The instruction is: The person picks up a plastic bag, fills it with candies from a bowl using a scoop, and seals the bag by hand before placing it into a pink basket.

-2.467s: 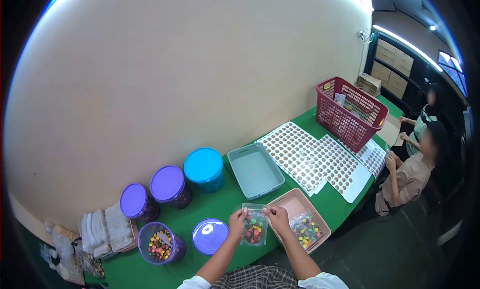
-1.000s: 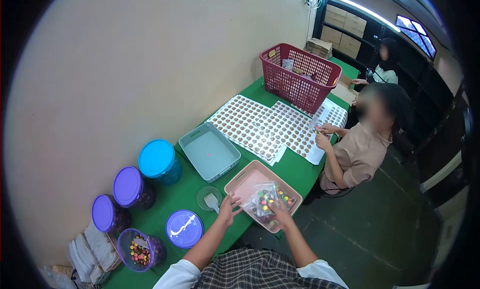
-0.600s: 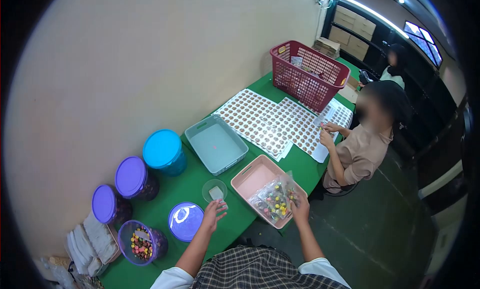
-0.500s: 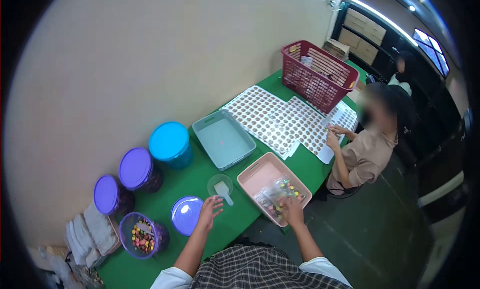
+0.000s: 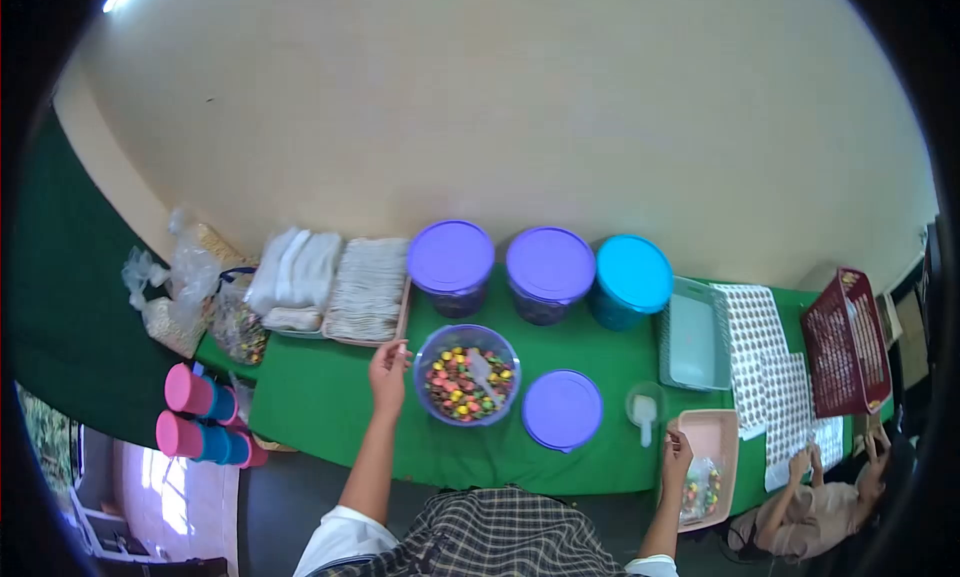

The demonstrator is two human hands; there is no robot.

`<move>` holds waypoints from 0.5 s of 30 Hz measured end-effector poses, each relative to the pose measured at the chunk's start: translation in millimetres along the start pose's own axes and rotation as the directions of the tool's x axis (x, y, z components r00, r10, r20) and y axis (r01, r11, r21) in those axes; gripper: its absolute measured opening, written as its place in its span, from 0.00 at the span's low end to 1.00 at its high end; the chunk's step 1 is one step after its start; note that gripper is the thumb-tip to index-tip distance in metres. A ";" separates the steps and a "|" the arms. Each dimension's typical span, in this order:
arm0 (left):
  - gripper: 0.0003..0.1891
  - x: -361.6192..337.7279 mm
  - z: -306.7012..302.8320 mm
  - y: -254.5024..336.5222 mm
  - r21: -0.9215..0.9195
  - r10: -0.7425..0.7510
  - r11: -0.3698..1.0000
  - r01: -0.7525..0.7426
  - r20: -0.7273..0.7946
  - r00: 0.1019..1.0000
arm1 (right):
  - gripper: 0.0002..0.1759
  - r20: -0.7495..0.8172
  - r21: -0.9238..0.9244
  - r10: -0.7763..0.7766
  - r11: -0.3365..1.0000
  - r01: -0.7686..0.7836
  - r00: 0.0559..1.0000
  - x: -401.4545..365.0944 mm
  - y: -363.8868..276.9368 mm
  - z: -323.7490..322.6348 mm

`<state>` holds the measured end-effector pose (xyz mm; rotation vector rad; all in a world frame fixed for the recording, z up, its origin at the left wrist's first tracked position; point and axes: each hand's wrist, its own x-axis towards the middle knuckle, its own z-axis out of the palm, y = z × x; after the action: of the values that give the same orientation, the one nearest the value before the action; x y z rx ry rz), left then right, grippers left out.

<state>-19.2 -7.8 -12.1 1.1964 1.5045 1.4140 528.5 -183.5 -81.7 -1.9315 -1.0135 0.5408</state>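
Observation:
My left hand (image 5: 388,379) is raised with its fingers drawn together by the near corner of a pink basket (image 5: 366,341) of stacked flat white packets (image 5: 368,287). Anything in its fingertips is too small to name. Right of it stands an uncovered purple tub (image 5: 424,392) of colourful candies (image 5: 455,389), with a clear scoop (image 5: 484,370) lying on them. My right hand (image 5: 677,459) is at the left rim of a pink tray (image 5: 712,432), fingers curled together; what they hold, if anything, is hidden. Clear bags of candies (image 5: 702,489) lie in that tray.
Purple-lidded tubs (image 5: 451,257), a blue-lidded tub (image 5: 633,274) and a grey-green tray (image 5: 697,335) line the wall. A loose purple lid (image 5: 562,409) and a small bowl with a scoop (image 5: 643,407) lie on the green table. A co-worker (image 5: 815,512) sits by sticker sheets (image 5: 755,347).
The view has swung left. My left hand has moved from near the purple lid to the packet basket. My right hand has drawn back from the candy bags to the tray's left rim.

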 end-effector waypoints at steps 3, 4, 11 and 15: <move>0.17 41.6 -66.5 -44.1 0.580 0.253 0.796 -0.173 -0.059 0.966 | 0.10 0.100 -0.025 -0.189 0.981 0.192 0.977 -2.4 -21.6 47.9; 0.21 55.3 -79.7 -53.1 0.809 0.375 0.531 -0.252 0.042 0.926 | 0.10 0.095 -0.021 -0.193 0.980 0.196 0.977 -5.4 -30.5 59.8; 0.13 120.9 -115.3 -107.6 0.849 0.107 0.410 -0.335 0.320 0.941 | 0.09 0.234 -0.115 -0.091 0.986 0.120 0.968 -54.8 -75.9 103.4; 0.06 143.1 -122.6 -126.6 0.806 0.180 0.382 -0.451 0.414 0.892 | 0.09 0.223 -0.119 -0.017 0.992 0.045 0.975 -91.7 -68.6 101.1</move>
<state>-194.8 96.7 -110.9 2.3411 1.9451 0.4836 375.9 -188.3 -78.9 -1.9912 -1.2415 0.7022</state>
